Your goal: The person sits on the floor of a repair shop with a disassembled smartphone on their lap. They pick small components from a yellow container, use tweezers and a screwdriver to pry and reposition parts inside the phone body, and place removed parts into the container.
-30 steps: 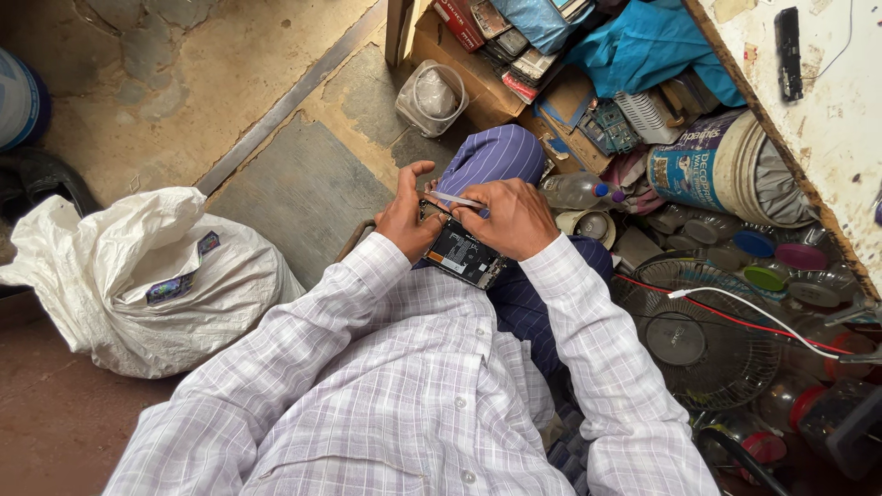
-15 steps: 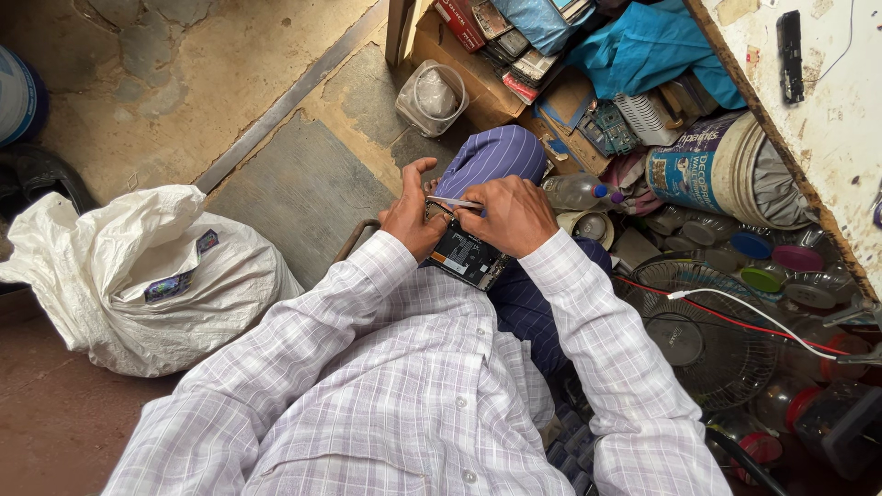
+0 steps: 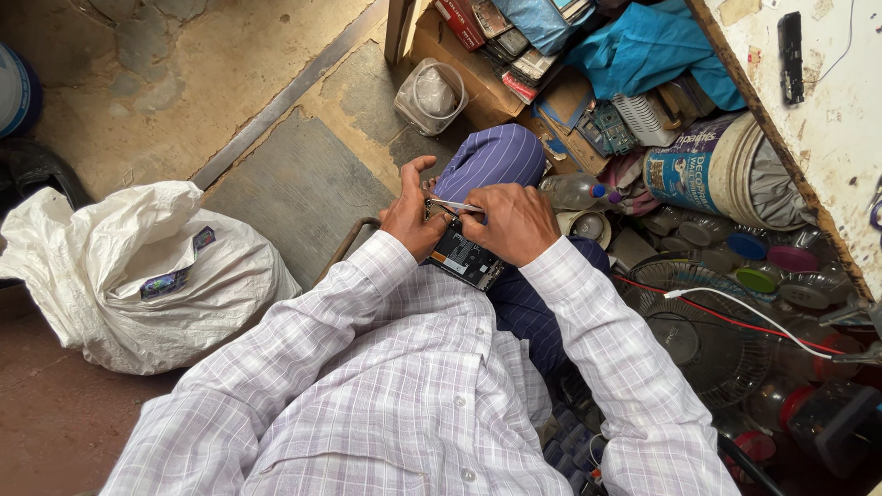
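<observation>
1. As the camera looked straight down over the checked shirt point(image 3: 404, 395), both hands met just above the middle of the frame, over a knee in blue striped trousers point(image 3: 491, 158).
2. The left hand point(image 3: 412, 213) was cupped around the upper left end of an opened phone point(image 3: 464, 260), thumb and forefinger spread apart and raised, the remaining fingers hidden beneath the device.
3. The right hand point(image 3: 514, 220) was closed in a loose fist, pinching a pair of thin metal tweezers point(image 3: 452, 206) whose tip pointed left toward the top of the phone.
4. The opened phone lay tilted between the two wrists, its dark insides facing up, resting against the lap.
5. A white plastic sack point(image 3: 147, 276) sat at the left of the frame on the floor, well apart from the hands.
6. A clear plastic tub point(image 3: 432, 96) stood at the upper centre, beside a wooden box of small packages point(image 3: 501, 46).
7. A paint bucket point(image 3: 707, 170) lay on its side at the upper right, beneath a blue cloth point(image 3: 661, 46).
8. A plastic bottle with a blue cap point(image 3: 574, 191) lay just right of the right hand.
9. A fan grille point(image 3: 707, 331) with a red wire point(image 3: 735, 317) and a white wire point(image 3: 753, 308) across it filled the right side, among scattered jar lids point(image 3: 758, 276).
</observation>
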